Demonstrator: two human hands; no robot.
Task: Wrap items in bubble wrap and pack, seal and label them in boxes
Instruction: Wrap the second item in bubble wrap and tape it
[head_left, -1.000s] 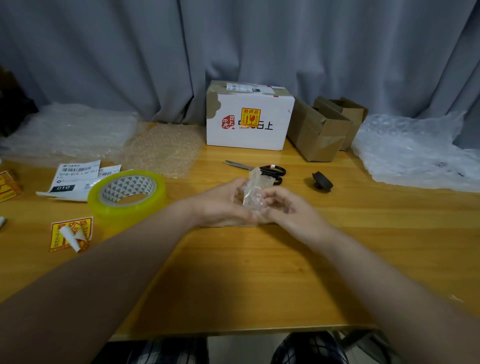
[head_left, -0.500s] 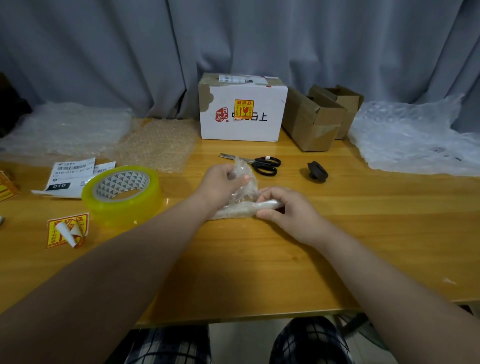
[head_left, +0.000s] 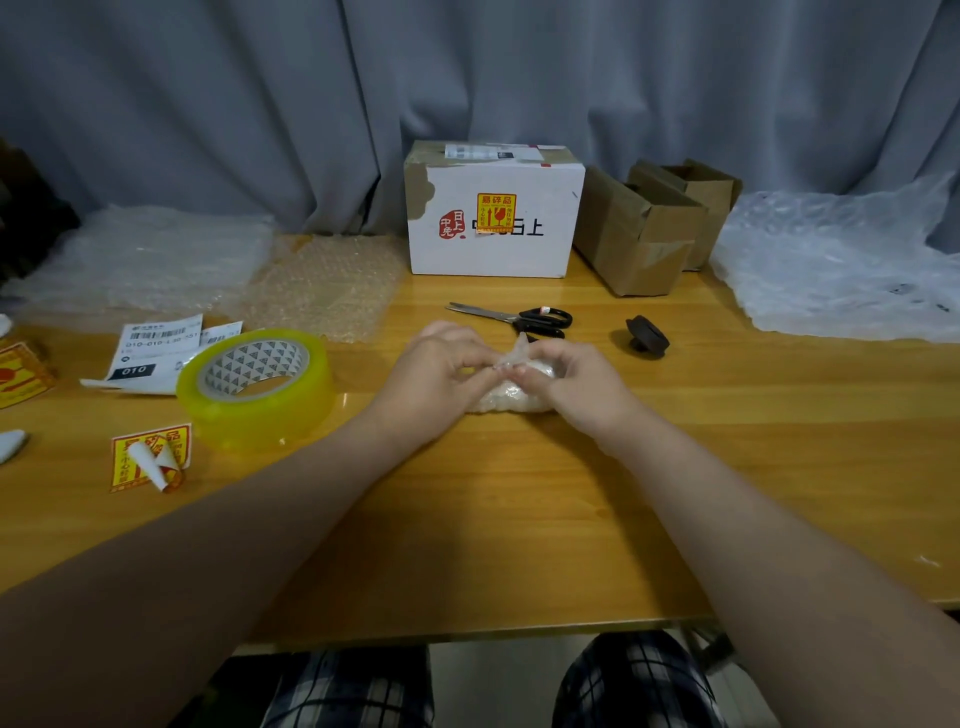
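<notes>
Head view, shipping label, "010" printed

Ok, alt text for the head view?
Left hand and right hand pinch a small clear bubble-wrapped bundle on the wooden table. A yellow tape roll lies to their left; black-handled scissors and a white cardboard box lie beyond.

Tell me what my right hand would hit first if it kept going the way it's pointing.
Your right hand pinches the bubble-wrapped bundle; pushed straight on, it would probably meet your left hand almost at once. The scissors lie farther back.
</notes>
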